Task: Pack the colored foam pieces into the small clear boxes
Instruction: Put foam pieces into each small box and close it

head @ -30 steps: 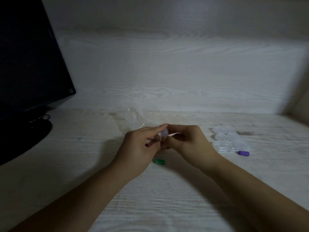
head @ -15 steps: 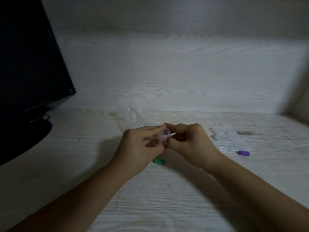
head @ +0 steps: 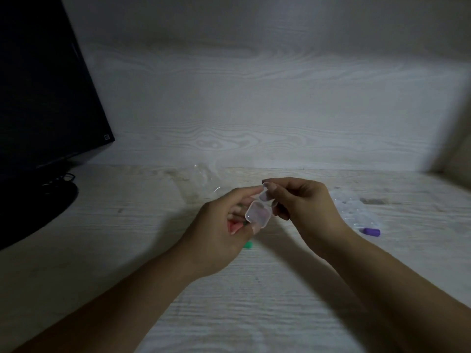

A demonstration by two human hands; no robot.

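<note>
both hands meet above the pale wood-grain desk [head: 229, 314]. the left hand [head: 221, 225] grips the small clear box [head: 257, 215] by its base, with a red foam piece [head: 233, 226] tucked in its fingers. the right hand [head: 303, 202] pinches the box's raised lid [head: 265, 193]. a green foam piece [head: 247, 244] lies under the left hand; a purple foam piece [head: 371, 231] lies beside more clear boxes [head: 354, 207] on the right. the monitor [head: 43, 98] bears a tiny corner label, too small to read.
</note>
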